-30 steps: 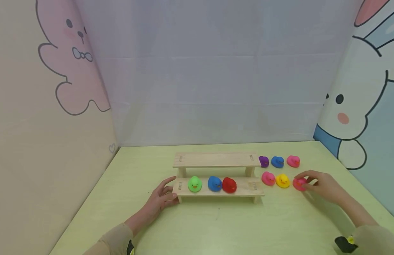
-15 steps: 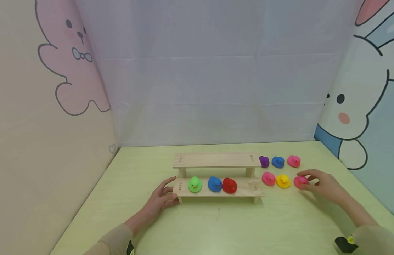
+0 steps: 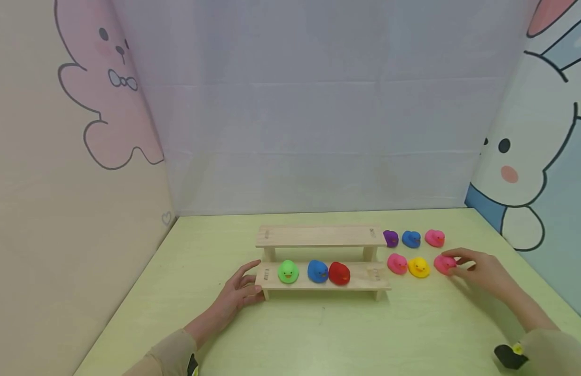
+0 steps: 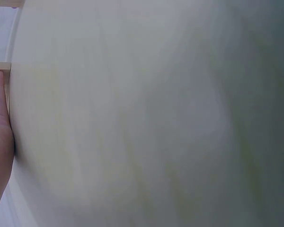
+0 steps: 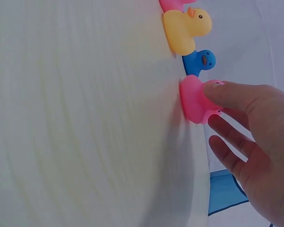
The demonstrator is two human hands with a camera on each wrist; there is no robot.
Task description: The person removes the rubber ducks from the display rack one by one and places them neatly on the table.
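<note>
In the head view, my right hand (image 3: 480, 269) has its thumb and index finger on a pink rubber duck (image 3: 444, 264) at the right end of the front row. From the right wrist, that pink duck (image 5: 194, 100) is seen pinched by the thumb from one side, its base at the table surface; the other fingers (image 5: 227, 153) stay off it. My left hand (image 3: 239, 290) grips the left end of a two-step wooden stand (image 3: 321, 236). A green duck (image 3: 288, 272), a blue duck (image 3: 317, 271) and a red duck (image 3: 339, 273) sit on the lower step.
Left of the held duck are a yellow duck (image 3: 419, 267) and another pink duck (image 3: 397, 263). Behind them stand a purple duck (image 3: 391, 238), a blue duck (image 3: 411, 239) and a pink duck (image 3: 434, 238). Printed fabric walls (image 3: 318, 130) enclose the table (image 3: 318, 339).
My right hand has shifted the pink duck slightly back and a touch to the right, widening its gap from the yellow duck. The left hand keeps its place on the stand.
</note>
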